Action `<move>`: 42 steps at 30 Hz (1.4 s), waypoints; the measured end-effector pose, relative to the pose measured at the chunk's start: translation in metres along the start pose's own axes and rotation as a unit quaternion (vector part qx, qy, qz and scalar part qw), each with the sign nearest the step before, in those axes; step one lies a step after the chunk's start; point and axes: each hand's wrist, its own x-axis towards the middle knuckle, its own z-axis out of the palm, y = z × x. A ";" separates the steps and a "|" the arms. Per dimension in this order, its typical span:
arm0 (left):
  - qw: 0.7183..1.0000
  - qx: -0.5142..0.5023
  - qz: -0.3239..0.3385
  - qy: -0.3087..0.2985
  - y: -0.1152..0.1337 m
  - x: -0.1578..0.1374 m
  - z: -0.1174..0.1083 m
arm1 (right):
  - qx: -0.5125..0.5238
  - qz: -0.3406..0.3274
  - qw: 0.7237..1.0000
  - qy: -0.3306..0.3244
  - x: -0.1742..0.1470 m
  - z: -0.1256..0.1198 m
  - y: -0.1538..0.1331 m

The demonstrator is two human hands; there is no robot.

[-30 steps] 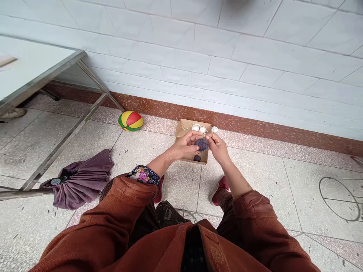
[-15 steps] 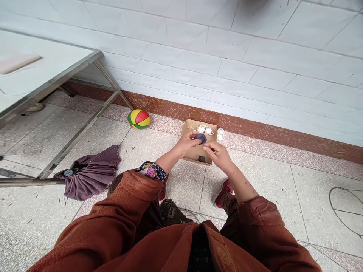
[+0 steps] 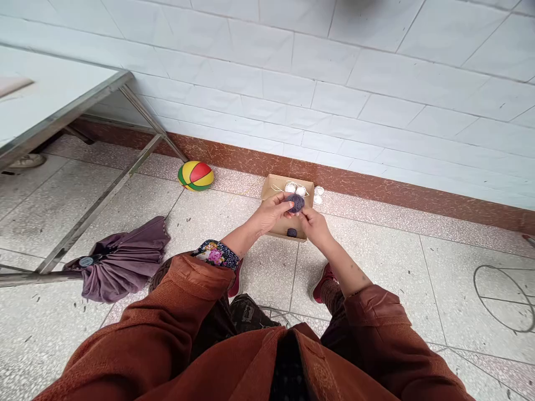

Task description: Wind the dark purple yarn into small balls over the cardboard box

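Observation:
Above a shallow cardboard box (image 3: 278, 227), my left hand (image 3: 273, 213) is closed on a dark purple-grey ball of yarn (image 3: 295, 204). My right hand (image 3: 314, 225) is at the ball's lower right side, thumb and fingers pinched together; any strand between them is too fine to make out. Inside the box lie white yarn balls (image 3: 290, 187) at the far end and a smaller dark yarn ball (image 3: 291, 232) at the near end. More white balls (image 3: 318, 195) sit just outside its right edge.
A yellow, red and green ball (image 3: 196, 176) rests by the wall. At left stand a metal-framed table (image 3: 121, 78) and a folded purple umbrella (image 3: 125, 259) on the floor. A wire ring frame (image 3: 476, 284) lies at right. My red shoes (image 3: 324, 281) flank the box's near side.
The dark ball has turned in my left hand, showing more of its face. My right hand has shifted slightly and its fingers have curled closer to the ball. The whole view has moved a little.

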 end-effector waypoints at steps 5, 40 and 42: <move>0.992 0.107 0.003 0.064 -0.001 0.004 -0.003 | 0.004 -0.095 0.994 -0.049 -0.008 -0.003 -0.018; 0.990 0.139 0.004 0.006 -0.006 0.001 -0.001 | 0.080 -0.046 0.995 0.028 -0.003 -0.038 -0.034; 0.988 0.144 -0.017 -0.054 -0.006 -0.003 0.001 | 0.078 -0.025 0.994 0.075 0.002 -0.042 -0.027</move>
